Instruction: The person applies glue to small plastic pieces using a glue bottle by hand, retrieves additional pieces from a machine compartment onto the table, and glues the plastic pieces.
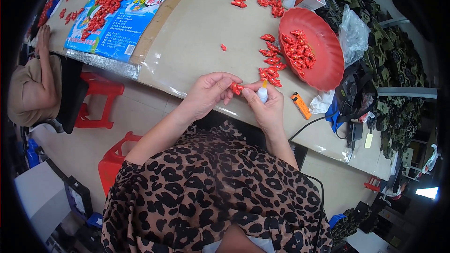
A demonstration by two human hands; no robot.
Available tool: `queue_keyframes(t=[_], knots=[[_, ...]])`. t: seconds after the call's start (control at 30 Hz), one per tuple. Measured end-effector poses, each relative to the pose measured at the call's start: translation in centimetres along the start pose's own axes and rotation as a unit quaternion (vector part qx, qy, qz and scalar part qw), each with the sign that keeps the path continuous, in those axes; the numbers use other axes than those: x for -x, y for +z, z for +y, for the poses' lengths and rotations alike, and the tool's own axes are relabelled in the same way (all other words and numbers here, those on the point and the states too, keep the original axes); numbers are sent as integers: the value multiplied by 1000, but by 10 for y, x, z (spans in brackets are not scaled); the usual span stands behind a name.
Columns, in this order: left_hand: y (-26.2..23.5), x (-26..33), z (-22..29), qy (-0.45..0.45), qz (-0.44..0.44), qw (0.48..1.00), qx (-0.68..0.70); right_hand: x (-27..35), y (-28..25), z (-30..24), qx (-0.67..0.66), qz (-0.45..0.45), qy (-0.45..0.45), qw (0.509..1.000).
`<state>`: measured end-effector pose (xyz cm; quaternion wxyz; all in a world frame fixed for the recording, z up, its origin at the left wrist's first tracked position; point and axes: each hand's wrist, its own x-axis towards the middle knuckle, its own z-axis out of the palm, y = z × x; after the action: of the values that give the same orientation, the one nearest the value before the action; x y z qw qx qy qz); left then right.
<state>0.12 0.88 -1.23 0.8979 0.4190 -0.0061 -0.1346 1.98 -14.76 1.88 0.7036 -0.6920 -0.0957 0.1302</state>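
Between the thumb and fingers of my left hand (205, 97) is a small glossy red molded piece (236, 88); its exact kind is too small to make out. The fingertips of my right hand (271, 112) meet the same piece from the other side. Tucked in my right hand is a small white squeeze bottle (262, 95) with a yellow tip pointing up. Just beyond that hand lies a row of similar red pieces (271, 60). A scalloped red bowl (328, 49) to the right holds a heap more. One single red piece (223, 47) lies apart on the table.
An orange lighter (301, 106) and a crumpled white tissue (322, 101) lie right of my hand, near a dark cable. A flattened blue carton (126, 26) at the far left bears piled red pieces. Red stools (99, 103) and another person (35, 84) are on the left.
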Motion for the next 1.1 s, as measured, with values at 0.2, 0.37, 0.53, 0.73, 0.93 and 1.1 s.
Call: queue_keyframes(t=[0.2, 0.37, 0.53, 0.73, 0.93, 1.1], knots=[[-1, 0, 0, 0, -5, 1000, -7, 1, 3, -1, -19, 7, 7, 1000], [-1, 0, 0, 1, -2, 1000, -10, 0, 4, 0, 16, 10, -14, 1000], [3, 2, -2, 34, 18, 993, -111, -2, 3, 2, 29, 18, -6, 999], [6, 4, -4, 77, 41, 985, -150, -1, 4, 1, -44, 5, 42, 998], [12, 4, 3, 27, 52, 987, -151, 0, 1, 8, -64, 28, 51, 996], [6, 6, 4, 12, 14, 993, -114, 1, 3, 11, -56, 33, 25, 998]])
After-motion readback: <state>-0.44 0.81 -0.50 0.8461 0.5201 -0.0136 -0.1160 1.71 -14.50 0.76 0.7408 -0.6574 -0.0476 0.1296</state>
